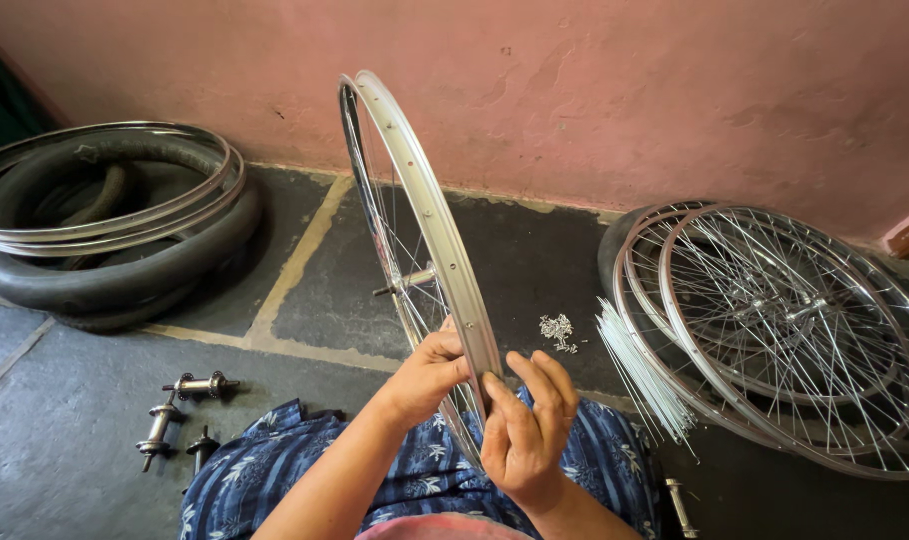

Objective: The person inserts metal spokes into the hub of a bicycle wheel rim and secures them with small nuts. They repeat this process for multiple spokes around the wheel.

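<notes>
Rim [425, 200] upright over lap, hub [415, 278] and some spokes fitted. Left hand [427, 375] pinches rim's lower edge; right hand [525, 430] curls fingers on it. Loose spokes [640, 375] and nipples [558, 331] on floor: lacing looks partway done.

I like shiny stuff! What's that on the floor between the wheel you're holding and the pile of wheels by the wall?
In the head view, a small heap of tiny silver metal pieces and a bundle of loose spokes lie there.
</notes>
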